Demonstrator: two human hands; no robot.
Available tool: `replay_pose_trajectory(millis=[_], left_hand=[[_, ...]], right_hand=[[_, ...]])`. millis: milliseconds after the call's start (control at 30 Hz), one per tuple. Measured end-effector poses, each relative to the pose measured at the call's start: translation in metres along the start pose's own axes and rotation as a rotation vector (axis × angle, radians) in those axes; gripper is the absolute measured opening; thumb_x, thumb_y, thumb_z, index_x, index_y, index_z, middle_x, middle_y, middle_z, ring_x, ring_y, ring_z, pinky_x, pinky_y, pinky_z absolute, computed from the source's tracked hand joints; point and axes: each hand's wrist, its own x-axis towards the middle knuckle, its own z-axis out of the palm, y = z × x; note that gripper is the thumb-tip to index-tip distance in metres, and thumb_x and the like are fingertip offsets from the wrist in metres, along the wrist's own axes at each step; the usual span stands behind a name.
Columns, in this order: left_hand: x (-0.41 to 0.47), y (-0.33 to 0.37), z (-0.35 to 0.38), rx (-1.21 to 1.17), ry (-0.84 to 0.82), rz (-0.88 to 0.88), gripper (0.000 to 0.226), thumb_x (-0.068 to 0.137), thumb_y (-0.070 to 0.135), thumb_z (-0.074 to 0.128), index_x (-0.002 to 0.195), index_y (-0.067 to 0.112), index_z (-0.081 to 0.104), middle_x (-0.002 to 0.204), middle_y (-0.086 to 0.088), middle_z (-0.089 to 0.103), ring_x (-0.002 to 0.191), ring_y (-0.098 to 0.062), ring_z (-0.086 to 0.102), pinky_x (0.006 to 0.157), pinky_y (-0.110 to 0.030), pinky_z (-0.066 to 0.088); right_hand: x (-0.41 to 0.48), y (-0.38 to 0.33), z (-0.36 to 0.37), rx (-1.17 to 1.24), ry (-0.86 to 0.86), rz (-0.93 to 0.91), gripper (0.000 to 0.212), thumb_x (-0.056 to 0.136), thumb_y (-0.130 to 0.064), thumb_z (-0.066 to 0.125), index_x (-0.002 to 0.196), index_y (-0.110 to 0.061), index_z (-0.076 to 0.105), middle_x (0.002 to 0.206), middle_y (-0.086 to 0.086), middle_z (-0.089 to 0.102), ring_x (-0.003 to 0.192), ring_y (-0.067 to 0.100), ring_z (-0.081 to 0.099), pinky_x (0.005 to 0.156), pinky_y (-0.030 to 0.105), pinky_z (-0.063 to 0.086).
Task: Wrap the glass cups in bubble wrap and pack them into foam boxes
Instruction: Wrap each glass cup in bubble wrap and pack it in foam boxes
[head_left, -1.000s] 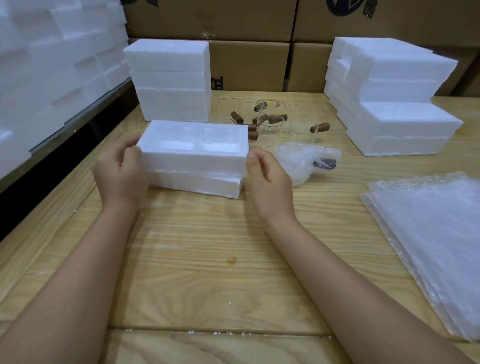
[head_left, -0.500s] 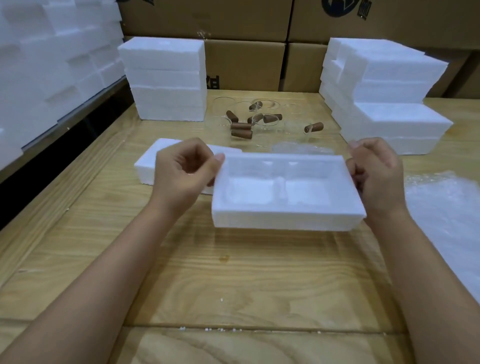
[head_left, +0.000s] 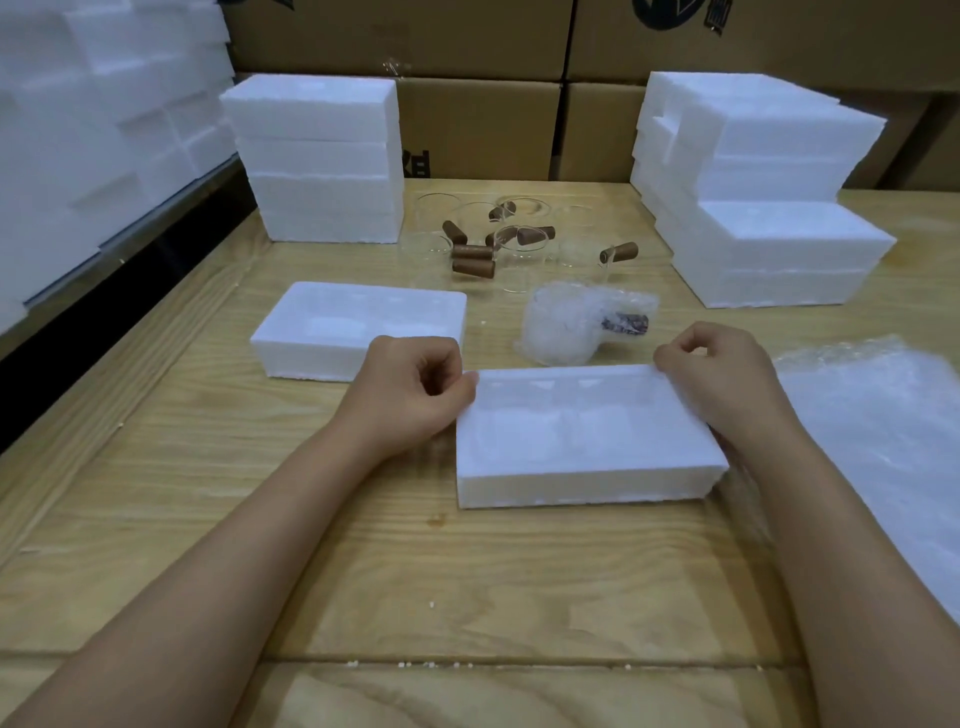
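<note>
Foam box half (head_left: 582, 441) lies cavity-up, long axis left-right, on the surface (head_left: 363, 571); left hand (head_left: 410, 389) and right hand (head_left: 727, 384) pinch its far corners, cavities empty.

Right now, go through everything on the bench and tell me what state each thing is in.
Near foam half: cavity up, on the table, both hands at its ends.
Far foam half: flat, untouched.
Wrapped cup: in bubble wrap, lying loose, unpacked.
Bare glass cups: unwrapped, clustered at the back.
Bubble wrap sheets: stacked flat.
Left hand: touching the box end.
Right hand: pinching the far corner.
</note>
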Motion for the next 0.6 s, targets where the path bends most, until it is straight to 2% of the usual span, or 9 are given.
replay_pose_trajectory(millis=[167,267,333,367,433,467,500,533,600], left_hand=[[0.005,-0.006,-0.001,0.056,0.037,-0.077,0.035,0.083,0.007,0.069,0.056,0.01,0.048,0.043,0.01,0.045,0.041,-0.005,0.043,0.047,-0.014,0.036],[0.007,0.001,-0.006,0.166,0.101,0.0,0.038,0.082,0.015,0.071,0.055,0.021,0.045,0.045,0.011,0.044,0.047,-0.006,0.044,0.05,-0.012,0.031],[0.014,0.008,-0.009,0.19,0.178,0.033,0.029,0.081,0.027,0.063,0.059,0.022,0.046,0.048,0.012,0.047,0.051,-0.007,0.046,0.052,-0.017,0.034],[0.019,0.012,-0.009,0.202,0.204,0.033,0.023,0.082,0.029,0.06,0.063,0.022,0.048,0.053,0.012,0.05,0.054,-0.008,0.048,0.055,-0.022,0.038],[0.031,0.019,-0.004,0.228,0.178,0.028,0.011,0.086,0.027,0.059,0.076,0.023,0.056,0.068,0.013,0.058,0.068,-0.012,0.056,0.067,-0.031,0.047],[0.036,0.021,0.0,0.247,0.137,0.025,0.004,0.089,0.024,0.06,0.086,0.022,0.061,0.076,0.013,0.061,0.078,-0.013,0.058,0.077,-0.036,0.049],[0.04,0.022,0.005,0.269,0.099,0.017,0.007,0.091,0.022,0.06,0.096,0.02,0.064,0.085,0.013,0.063,0.087,-0.013,0.058,0.089,-0.04,0.046],[0.043,0.021,0.01,0.287,0.06,-0.001,0.015,0.093,0.022,0.059,0.106,0.019,0.064,0.093,0.012,0.064,0.094,-0.012,0.055,0.099,-0.041,0.04],[0.047,0.017,0.016,0.291,0.006,-0.045,0.025,0.096,0.026,0.055,0.119,0.022,0.062,0.103,0.013,0.066,0.102,-0.006,0.046,0.107,-0.033,0.03]], right_hand=[[0.001,-0.003,0.008,-0.1,-0.009,-0.01,0.012,0.085,-0.024,0.057,0.078,-0.014,0.058,0.072,0.001,0.059,0.061,0.015,0.051,0.05,0.027,0.034],[0.003,-0.006,0.009,-0.068,0.228,-0.1,0.015,0.085,-0.023,0.054,0.074,-0.014,0.056,0.067,-0.004,0.056,0.061,0.009,0.05,0.053,0.027,0.039],[0.01,-0.012,0.006,0.053,0.399,-0.151,0.014,0.087,-0.024,0.051,0.077,-0.015,0.055,0.066,-0.006,0.053,0.06,0.006,0.048,0.055,0.025,0.037],[0.014,-0.015,0.006,0.074,0.418,-0.161,0.013,0.089,-0.025,0.051,0.082,-0.015,0.055,0.071,-0.005,0.054,0.064,0.006,0.049,0.058,0.025,0.037],[0.024,-0.016,0.009,0.044,0.308,-0.124,0.016,0.093,-0.03,0.049,0.098,-0.017,0.057,0.084,-0.004,0.055,0.076,0.01,0.051,0.063,0.026,0.036],[0.026,-0.015,0.012,0.041,0.216,-0.074,0.021,0.095,-0.033,0.047,0.107,-0.019,0.057,0.087,-0.006,0.054,0.076,0.008,0.051,0.062,0.025,0.036],[0.028,-0.012,0.016,0.043,0.127,-0.02,0.026,0.097,-0.037,0.045,0.113,-0.02,0.056,0.09,-0.009,0.054,0.076,0.006,0.05,0.061,0.023,0.035],[0.028,-0.009,0.019,0.039,0.056,0.02,0.028,0.098,-0.039,0.044,0.114,-0.021,0.057,0.094,-0.008,0.056,0.078,0.006,0.051,0.063,0.024,0.035],[0.031,-0.003,0.021,0.088,-0.02,0.073,0.03,0.098,-0.041,0.043,0.102,-0.018,0.062,0.094,-0.005,0.064,0.081,0.015,0.055,0.067,0.028,0.037]])
